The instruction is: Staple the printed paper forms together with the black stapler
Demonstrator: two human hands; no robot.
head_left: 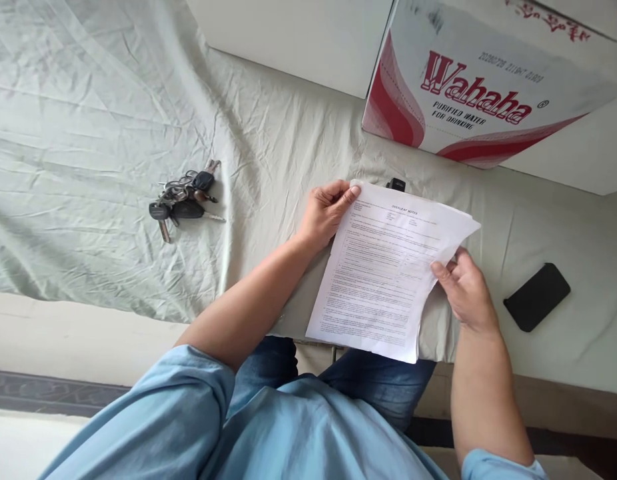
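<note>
At the centre of the view, over the edge of a bed covered by a wrinkled pale sheet (88, 133), both hands hold a thin stack of printed papers (383, 273). The left hand (326, 213) reaches up from seven o'clock with the forearm bare and the blue sleeve pushed back; its fingers curl over the stack's upper left corner, thumb pressed on the printed face — a closed pinch on the papers. The right hand (466, 290) comes in from five o'clock and grips the right edge at about three o'clock of the stack, thumb on top, fingers tucked behind the sheets. The stack sits tilted, its lower end hanging over the person's jeans.

At nine o'clock from the papers, well apart, lies a bunch of keys (184, 198) on the sheet. At three o'clock, beyond the right hand, a black phone (537, 297) lies flat. At one o'clock stands a red-and-white cardboard box (478, 87) printed "Wahaha" — near the papers, not touching. A small black object (396, 183) peeks out just behind the stack's top edge; what it is cannot be told.
</note>
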